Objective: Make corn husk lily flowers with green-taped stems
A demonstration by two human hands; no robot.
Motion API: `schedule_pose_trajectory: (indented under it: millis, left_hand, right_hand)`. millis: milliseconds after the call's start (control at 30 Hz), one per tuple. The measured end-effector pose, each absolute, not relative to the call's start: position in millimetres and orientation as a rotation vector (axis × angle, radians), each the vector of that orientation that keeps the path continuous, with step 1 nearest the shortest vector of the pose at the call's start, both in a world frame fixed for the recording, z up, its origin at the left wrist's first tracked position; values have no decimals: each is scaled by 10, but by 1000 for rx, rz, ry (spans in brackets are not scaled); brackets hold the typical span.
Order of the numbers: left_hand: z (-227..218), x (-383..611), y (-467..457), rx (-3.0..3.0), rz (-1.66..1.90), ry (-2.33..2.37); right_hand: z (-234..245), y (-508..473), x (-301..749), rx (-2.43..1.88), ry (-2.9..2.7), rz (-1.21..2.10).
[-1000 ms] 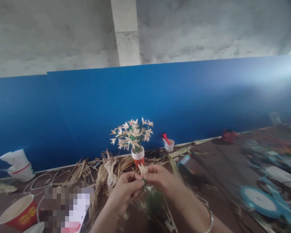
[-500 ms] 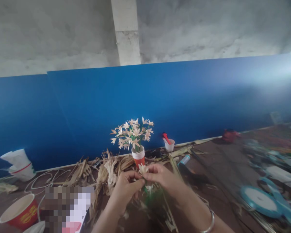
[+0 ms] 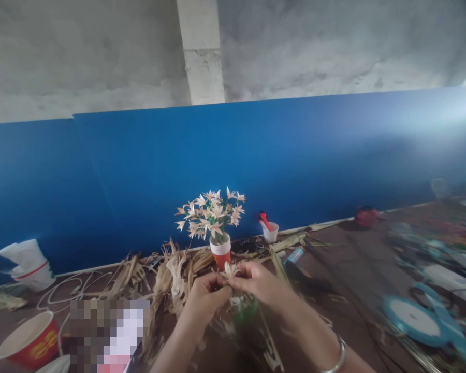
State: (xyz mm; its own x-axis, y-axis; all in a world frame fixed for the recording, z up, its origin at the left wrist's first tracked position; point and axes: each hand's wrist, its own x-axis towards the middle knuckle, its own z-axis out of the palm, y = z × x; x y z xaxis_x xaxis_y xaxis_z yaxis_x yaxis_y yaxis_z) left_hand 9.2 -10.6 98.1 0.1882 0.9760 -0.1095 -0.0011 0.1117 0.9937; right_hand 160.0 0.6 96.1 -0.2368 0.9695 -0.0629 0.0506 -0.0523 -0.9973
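Observation:
Between my fingertips is a small cream flower (image 3: 229, 270) with pointed petals, like dried husk. My left hand (image 3: 207, 296) pinches low on it, thumb and forefinger together. My right hand (image 3: 254, 278) also closes on it from the other side, and a silver bangle sits on that wrist. Just beyond stands an orange and white paper cup (image 3: 221, 253) holding a bunch of similar cream flowers (image 3: 213, 213) on green stems. Under my hands lie loose petals and a blurred green patch (image 3: 248, 315). The flower's lower end is hidden by my fingers.
Dried corn husks (image 3: 176, 274) spread along the blue panel (image 3: 256, 155). At left are a red paper bowl (image 3: 29, 339), a white cable and crumpled white cups (image 3: 33, 264). A small white cup (image 3: 271, 233) with a red-handled tool stands behind; blue ribbon (image 3: 415, 321) lies right.
The flower's petals sit slightly lower and appear tilted differently between my fingers. Both hands keep their pinch, and the whole view has shifted a little.

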Motion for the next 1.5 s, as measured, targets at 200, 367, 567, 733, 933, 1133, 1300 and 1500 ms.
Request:
schedule_pose_trajectory:
  millis: [200, 367, 567, 733, 933, 1133, 1300, 1500]
  left_hand:
    - [995, 48, -113, 1187, 902, 1082]
    - [984, 41, -100, 1226, 899, 1105]
    - [977, 33, -94, 1267, 891, 1094]
    - [1004, 35, -104, 1279, 905, 1109]
    - [1047, 3, -111, 1230, 847, 1097]
    - [1040, 0, -96, 1258, 814, 1112]
    - [983, 10, -87, 1189, 854, 1065]
    - [965, 2, -74, 1110, 839, 992]
  right_hand:
    - [1010, -25, 1615, -1137, -1412, 1399]
    - [1030, -48, 1605, -1219, -1474, 1318]
    - [989, -41, 1601, -1151, -1411, 1366]
    - [1020, -45, 1594, -1137, -1381, 1417]
    - [1093, -95, 1567, -1214, -1357, 1365]
    - [1099, -92, 1562, -1226, -1384, 1355]
    - [1075, -52, 1579, -1180, -1394, 1396]
    - [1054, -37, 1598, -1083, -1401, 1481]
